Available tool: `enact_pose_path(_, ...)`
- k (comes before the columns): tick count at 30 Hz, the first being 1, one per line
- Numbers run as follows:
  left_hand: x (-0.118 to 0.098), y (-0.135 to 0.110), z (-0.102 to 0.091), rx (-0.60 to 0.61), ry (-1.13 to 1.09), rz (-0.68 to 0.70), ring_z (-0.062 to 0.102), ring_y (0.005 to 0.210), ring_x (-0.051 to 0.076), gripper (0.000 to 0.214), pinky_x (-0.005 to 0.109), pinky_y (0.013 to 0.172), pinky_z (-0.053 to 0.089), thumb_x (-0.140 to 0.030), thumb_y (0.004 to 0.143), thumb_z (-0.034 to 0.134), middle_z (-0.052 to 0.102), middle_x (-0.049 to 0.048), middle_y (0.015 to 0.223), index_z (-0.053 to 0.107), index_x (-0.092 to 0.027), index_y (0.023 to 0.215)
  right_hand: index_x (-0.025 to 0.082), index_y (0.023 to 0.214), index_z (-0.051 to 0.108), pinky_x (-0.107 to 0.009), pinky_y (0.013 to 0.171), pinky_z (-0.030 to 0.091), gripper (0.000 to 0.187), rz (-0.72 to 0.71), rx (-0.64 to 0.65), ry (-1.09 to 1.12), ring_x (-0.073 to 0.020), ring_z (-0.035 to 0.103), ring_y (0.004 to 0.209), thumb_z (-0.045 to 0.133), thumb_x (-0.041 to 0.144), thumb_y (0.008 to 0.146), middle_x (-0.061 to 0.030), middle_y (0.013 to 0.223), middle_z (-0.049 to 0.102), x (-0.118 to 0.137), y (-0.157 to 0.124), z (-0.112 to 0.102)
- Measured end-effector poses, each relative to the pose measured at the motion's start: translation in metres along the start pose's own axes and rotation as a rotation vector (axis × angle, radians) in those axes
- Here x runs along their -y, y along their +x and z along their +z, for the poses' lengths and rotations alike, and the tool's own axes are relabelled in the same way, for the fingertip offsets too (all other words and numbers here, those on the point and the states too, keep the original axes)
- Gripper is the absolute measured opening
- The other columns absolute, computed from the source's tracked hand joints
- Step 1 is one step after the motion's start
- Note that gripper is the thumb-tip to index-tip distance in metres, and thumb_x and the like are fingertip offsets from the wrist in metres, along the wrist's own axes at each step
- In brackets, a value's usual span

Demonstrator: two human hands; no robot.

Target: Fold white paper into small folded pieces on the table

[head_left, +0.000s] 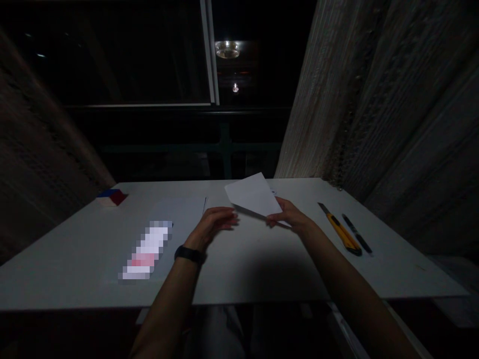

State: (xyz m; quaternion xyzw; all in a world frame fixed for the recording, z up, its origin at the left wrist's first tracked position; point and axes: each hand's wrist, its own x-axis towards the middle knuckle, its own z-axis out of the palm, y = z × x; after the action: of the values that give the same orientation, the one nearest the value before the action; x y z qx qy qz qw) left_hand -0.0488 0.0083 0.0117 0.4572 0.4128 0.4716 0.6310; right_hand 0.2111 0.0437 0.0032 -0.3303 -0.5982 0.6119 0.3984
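Note:
My right hand [290, 215] pinches the near corner of a folded white sheet of paper [253, 195] and holds it lifted above the white table [75, 259], its far edge tilted up. My left hand [215, 224] hovers just left of the paper with its fingers curled loosely and nothing in them. It does not touch the sheet. A dark band sits on my left wrist.
A stack of white paper [183, 209] lies on the table left of my hands, with a blurred patch on it. A red and blue block [111, 197] sits at the far left corner. A yellow utility knife [340, 229] and a black pen [357, 233] lie to the right. Curtains hang on both sides.

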Motion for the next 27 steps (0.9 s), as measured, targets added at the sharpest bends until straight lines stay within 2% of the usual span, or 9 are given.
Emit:
enact_pose_path(1,0.002,0.000,0.004,0.063,0.027,-0.019,0.066,0.082,0.026,0.036,0.029,0.063,0.053,-0.028,0.067,0.070,0.066,0.0194,0.099,0.064,-0.006,0.094,0.014,0.108,0.050,-0.026,0.049,0.052,0.063,-0.011,-0.011,0.008,-0.0145,0.061,0.056,0.077,0.016,0.051,-0.0014,0.075,0.064,-0.001,0.001,0.005)
enact_pose_path(3,0.006,0.000,0.013,0.114,0.055,-0.002,0.065,0.086,0.026,0.039,0.030,0.064,0.053,-0.033,0.066,0.071,0.065,0.0190,0.102,0.065,-0.007,0.094,0.015,0.108,0.050,-0.026,0.048,0.052,0.065,-0.027,-0.013,0.025,-0.0149,0.061,0.057,0.078,0.016,0.049,-0.0016,0.078,0.064,-0.004,0.003,0.016)
enact_pose_path(6,0.011,0.001,0.024,0.032,0.099,0.032,0.067,0.077,0.024,0.038,0.028,0.061,0.053,-0.038,0.066,0.070,0.069,0.0197,0.084,0.066,-0.003,0.082,0.015,0.105,0.051,-0.028,0.049,0.053,0.061,-0.017,0.018,0.031,-0.0162,0.062,0.060,0.078,0.017,0.049,-0.0028,0.080,0.064,-0.010,0.005,0.032)
enact_pose_path(9,0.012,0.003,0.026,-0.045,0.113,0.019,0.067,0.066,0.022,0.036,0.026,0.057,0.052,-0.037,0.069,0.069,0.069,0.0203,0.073,0.066,-0.001,0.074,0.015,0.103,0.051,-0.028,0.049,0.053,0.060,-0.010,0.033,0.039,-0.0170,0.063,0.060,0.078,0.017,0.050,-0.0032,0.079,0.065,-0.014,0.007,0.039)
enact_pose_path(16,0.010,0.009,0.012,-0.183,-0.001,0.021,0.065,0.056,0.019,0.030,0.023,0.049,0.052,-0.030,0.070,0.067,0.068,0.0201,0.069,0.066,0.000,0.069,0.018,0.121,0.041,-0.029,0.053,0.053,0.075,0.048,0.036,0.057,-0.0191,0.066,0.059,0.075,0.014,0.054,-0.0032,0.069,0.067,-0.016,0.009,0.022)
enact_pose_path(21,0.005,0.009,0.011,-0.326,-0.079,0.044,0.064,0.053,0.017,0.022,0.022,0.049,0.053,-0.022,0.069,0.068,0.068,0.0170,0.064,0.064,-0.001,0.065,0.018,0.123,0.042,-0.031,0.057,0.054,0.074,0.036,-0.007,0.064,-0.0207,0.067,0.063,0.073,0.013,0.056,-0.0033,0.067,0.068,-0.011,0.007,0.012)
enact_pose_path(27,0.001,0.008,0.008,-0.409,-0.147,0.105,0.063,0.050,0.016,0.020,0.021,0.047,0.053,-0.020,0.072,0.066,0.066,0.0148,0.062,0.062,-0.002,0.066,0.018,0.123,0.043,-0.033,0.059,0.054,0.071,0.020,-0.033,0.063,-0.0206,0.067,0.064,0.071,0.012,0.058,-0.0071,0.073,0.070,-0.006,0.004,0.004)
